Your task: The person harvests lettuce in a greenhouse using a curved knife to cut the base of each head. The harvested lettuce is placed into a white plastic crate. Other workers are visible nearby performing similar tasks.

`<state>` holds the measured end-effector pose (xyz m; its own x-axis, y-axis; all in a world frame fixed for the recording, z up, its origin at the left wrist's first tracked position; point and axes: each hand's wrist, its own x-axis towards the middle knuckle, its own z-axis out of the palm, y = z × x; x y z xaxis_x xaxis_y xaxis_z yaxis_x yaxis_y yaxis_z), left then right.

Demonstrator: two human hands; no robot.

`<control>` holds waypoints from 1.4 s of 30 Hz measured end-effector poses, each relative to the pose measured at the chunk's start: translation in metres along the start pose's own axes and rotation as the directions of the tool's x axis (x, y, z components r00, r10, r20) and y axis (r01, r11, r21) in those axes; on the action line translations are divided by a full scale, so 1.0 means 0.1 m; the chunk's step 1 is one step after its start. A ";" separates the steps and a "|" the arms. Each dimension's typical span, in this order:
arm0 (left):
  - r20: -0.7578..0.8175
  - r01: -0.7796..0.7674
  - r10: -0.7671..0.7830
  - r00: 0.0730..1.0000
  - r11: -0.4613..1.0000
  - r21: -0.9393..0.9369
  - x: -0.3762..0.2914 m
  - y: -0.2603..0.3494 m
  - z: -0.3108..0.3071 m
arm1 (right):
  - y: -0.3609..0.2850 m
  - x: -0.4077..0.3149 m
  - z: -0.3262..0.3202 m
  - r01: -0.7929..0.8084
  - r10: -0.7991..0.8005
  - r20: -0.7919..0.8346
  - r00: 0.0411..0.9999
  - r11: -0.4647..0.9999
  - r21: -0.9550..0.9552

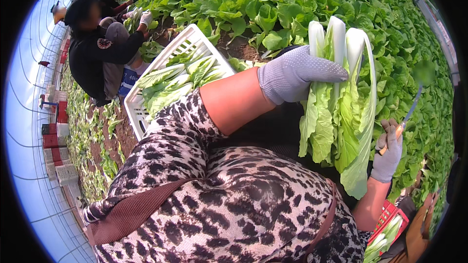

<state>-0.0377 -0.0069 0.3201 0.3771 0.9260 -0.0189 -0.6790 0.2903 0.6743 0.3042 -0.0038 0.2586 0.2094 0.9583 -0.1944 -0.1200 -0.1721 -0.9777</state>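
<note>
Gloved in pale grey knit with a dotted palm side, my left hand (298, 73) grips several heads of leafy greens (340, 124). Their thick white stem ends point up, and the light green leaves hang down. To the right, my right hand (389, 149), gloved too, is closed on the orange-tan handle of a knife (412, 106). Its narrow blade points up and away over the growing plants. Behind my left forearm is a white plastic crate (132, 107) with cut greens (182, 76) lying in it.
Dense leafy plants (292, 3) grow ahead and to the right. A person in dark clothes (91, 51) crouches at the left, with others beyond. A red crate (396, 212) holds greens at lower right. Stacked crates (65, 173) line the far left, beside leaf-strewn soil (120, 131).
</note>
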 end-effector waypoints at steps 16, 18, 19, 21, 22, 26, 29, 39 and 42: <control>-0.774 0.777 0.179 0.607 -0.338 0.531 -1.62 0.02 -2.00 | 0.14 -0.03 0.14 0.006 0.019 0.076 0.997 0.948 -0.317; -0.840 0.837 0.113 0.531 -0.229 0.498 -1.52 -0.25 -2.25 | 0.15 -0.05 0.17 -0.031 0.054 0.049 0.997 0.922 -0.385; -0.872 0.875 0.121 0.475 -0.171 0.453 -1.47 -0.33 -2.37 | 0.16 -0.05 0.17 -0.009 0.042 0.065 0.997 0.897 -0.443; -0.861 0.860 0.064 0.505 -0.125 0.495 -1.48 -0.30 -2.51 | 0.16 -0.07 0.15 -0.021 0.046 0.037 0.998 0.867 -0.498; -0.834 0.829 -0.004 0.551 -0.110 0.548 -1.50 -0.22 -2.56 | 0.16 -0.08 0.13 -0.011 0.028 0.026 0.999 0.860 -0.511; -0.577 0.597 -0.224 0.786 0.030 0.802 -1.75 0.07 -2.63 | 0.13 -0.07 0.10 -0.038 0.037 -0.012 0.999 0.886 -0.463; -0.471 0.473 0.039 0.881 -0.074 0.878 -1.86 -0.10 -2.63 | 0.15 -0.04 0.13 -0.060 0.059 -0.018 0.998 0.854 -0.516; -0.592 0.516 0.215 0.776 0.322 0.794 -1.88 0.23 -2.59 | 0.24 0.08 0.25 -0.017 0.051 0.051 0.997 0.851 -0.525; -0.609 0.623 0.159 0.777 -0.335 0.707 -2.08 0.66 -2.39 | 0.22 0.11 0.21 -0.075 0.058 -0.050 0.997 0.880 -0.468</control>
<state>-0.3119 -0.1226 0.1923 -0.1982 0.9128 -0.3572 0.9076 0.3085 0.2847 0.2836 0.0075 0.2365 0.2504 0.9340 -0.2547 0.3334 -0.3302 -0.8831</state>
